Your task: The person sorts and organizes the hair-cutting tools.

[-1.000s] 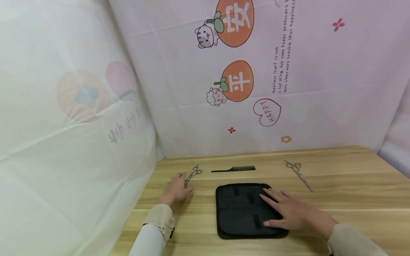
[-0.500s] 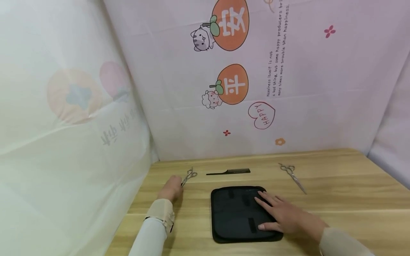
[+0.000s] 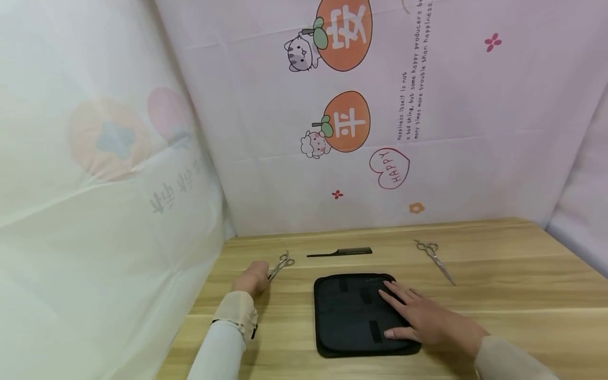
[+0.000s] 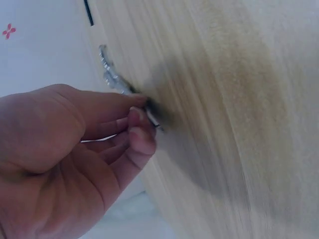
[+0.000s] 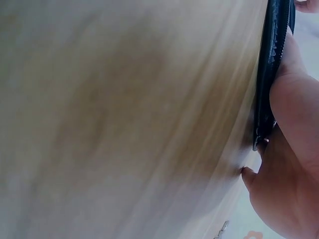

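Observation:
At the table's left side my left hand (image 3: pixel 252 278) pinches a pair of silver scissors (image 3: pixel 283 264) between thumb and fingertips. In the left wrist view the scissors' handles (image 4: pixel 112 77) point away from the hand, and a short tip shows past the fingers; most of the blades are hidden. My right hand (image 3: pixel 423 315) rests with spread fingers on the right side of a flat black case (image 3: pixel 349 316) with dark strips on top. A zipper runs along the edge of the case (image 5: pixel 273 59) in the right wrist view.
A black rat-tail comb (image 3: pixel 349 252) lies behind the case. Farther right lies a second pair of silver scissors (image 3: pixel 434 258). The wooden table (image 3: pixel 513 274) meets a printed white cloth (image 3: pixel 266 184) at the back, and another hanging cloth (image 3: pixel 119 237) stands close on the left.
My left hand has gone from reaching over the left scissors with extended fingers to pinching them. The right hand stays on the case. The head view has shifted slightly.

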`<state>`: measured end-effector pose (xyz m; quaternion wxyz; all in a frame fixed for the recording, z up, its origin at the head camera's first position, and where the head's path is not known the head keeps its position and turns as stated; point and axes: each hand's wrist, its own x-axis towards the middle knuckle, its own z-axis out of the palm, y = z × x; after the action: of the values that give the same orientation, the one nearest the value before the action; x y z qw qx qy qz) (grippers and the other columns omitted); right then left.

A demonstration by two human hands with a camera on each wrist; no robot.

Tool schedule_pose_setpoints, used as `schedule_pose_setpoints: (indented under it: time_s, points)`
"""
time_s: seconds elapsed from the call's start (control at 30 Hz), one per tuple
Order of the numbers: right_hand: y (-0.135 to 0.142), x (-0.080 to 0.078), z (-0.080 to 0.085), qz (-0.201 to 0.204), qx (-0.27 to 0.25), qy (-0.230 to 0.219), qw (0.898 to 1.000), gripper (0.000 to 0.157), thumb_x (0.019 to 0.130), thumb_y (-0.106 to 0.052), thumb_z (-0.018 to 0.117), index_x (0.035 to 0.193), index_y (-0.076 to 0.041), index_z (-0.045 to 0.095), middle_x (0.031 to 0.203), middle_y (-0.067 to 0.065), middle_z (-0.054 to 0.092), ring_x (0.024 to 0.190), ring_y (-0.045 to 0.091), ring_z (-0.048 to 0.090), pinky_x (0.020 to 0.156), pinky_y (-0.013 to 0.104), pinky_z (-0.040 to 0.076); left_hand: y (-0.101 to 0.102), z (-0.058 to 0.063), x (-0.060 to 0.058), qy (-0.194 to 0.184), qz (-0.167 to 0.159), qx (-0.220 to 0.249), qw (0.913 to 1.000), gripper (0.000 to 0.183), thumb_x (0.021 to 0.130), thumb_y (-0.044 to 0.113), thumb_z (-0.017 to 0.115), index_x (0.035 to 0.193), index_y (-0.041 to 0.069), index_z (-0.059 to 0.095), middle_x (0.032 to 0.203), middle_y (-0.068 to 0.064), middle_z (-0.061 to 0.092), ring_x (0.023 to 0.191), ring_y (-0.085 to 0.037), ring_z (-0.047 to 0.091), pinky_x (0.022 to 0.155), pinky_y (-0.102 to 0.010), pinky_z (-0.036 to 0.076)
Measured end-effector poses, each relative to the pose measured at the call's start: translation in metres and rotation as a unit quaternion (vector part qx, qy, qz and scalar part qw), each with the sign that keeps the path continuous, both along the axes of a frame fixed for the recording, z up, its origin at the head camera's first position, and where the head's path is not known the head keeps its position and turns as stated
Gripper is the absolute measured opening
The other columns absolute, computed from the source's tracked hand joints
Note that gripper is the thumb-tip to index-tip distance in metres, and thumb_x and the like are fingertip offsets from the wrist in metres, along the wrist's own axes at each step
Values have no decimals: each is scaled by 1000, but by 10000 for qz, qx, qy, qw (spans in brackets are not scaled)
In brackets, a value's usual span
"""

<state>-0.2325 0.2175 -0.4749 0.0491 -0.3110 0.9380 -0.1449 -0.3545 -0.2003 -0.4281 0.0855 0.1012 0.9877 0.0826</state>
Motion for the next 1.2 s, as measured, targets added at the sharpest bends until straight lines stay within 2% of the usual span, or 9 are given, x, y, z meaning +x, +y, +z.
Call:
schedule_pose_setpoints:
  time_s: [0.2, 0.3, 0.4, 0.6, 0.8, 1.03, 1.2]
  points:
    - [0, 3, 3, 29, 9, -19, 10000, 90, 98, -64, 54, 159, -1, 32, 164, 29, 20, 145, 55, 28, 110, 72, 27, -5, 2, 6, -432, 66, 20, 9990, 27, 75, -19, 65, 78, 4, 52, 76, -9, 52, 70, -23, 50, 57, -29, 45]
    - [0, 2, 2, 45, 30, 5, 10000, 90, 98, -64, 53, 159, -1, 32, 164, 29, 20, 146, 55, 27, 110, 72, 27, -5, 2, 9, -552, 55, 112, 9984, 26, 77, -18, 64, 79, 5, 52, 77, -8, 52, 70, -22, 50, 55, -27, 44]
    - [1, 2, 1, 47, 57, 19, 10000, 91, 98, -65, 53, 159, -1, 32, 164, 29, 21, 146, 53, 27, 110, 72, 28, -4, 1, 14, -470, -160, 110, 9987, 24, 81, -14, 64, 76, 6, 52, 75, -6, 52, 69, -20, 49, 58, -28, 42]
    - [1, 1, 0, 52, 24, 64, 10000, 90, 98, -65, 53, 159, -2, 32, 164, 28, 21, 146, 53, 28, 110, 72, 28, 2, 2, 20, -105, -797, -116, 9967, 28, 85, -8, 67, 70, 8, 49, 68, -2, 47, 65, -17, 44, 60, -29, 38]
    - [1, 0, -1, 41, -7, 62, 10000, 91, 98, -66, 52, 160, -3, 31, 165, 28, 19, 146, 53, 28, 110, 72, 28, 11, 5, 22, -162, -831, -151, 9963, 28, 89, -3, 67, 71, 10, 50, 68, -2, 49, 64, -16, 45, 58, -30, 38]
    - [1, -4, 8, -100, -57, -535, 9985, 94, 95, -68, 56, 161, -6, 31, 167, 25, 17, 148, 52, 24, 110, 72, 27, 33, 16, 26, -30, -1272, -251, 9916, 26, 96, -1, 64, 75, 9, 52, 70, -1, 48, 64, -15, 43, 59, -29, 37]
    - [2, -6, 19, -184, -98, -797, 9966, 93, 92, -68, 61, 159, -9, 37, 166, 22, 23, 147, 48, 30, 109, 70, 32, 52, 27, 33, -129, -1416, -303, 9894, 24, 97, -1, 61, 77, 10, 53, 71, -1, 49, 64, -15, 44, 57, -28, 41]
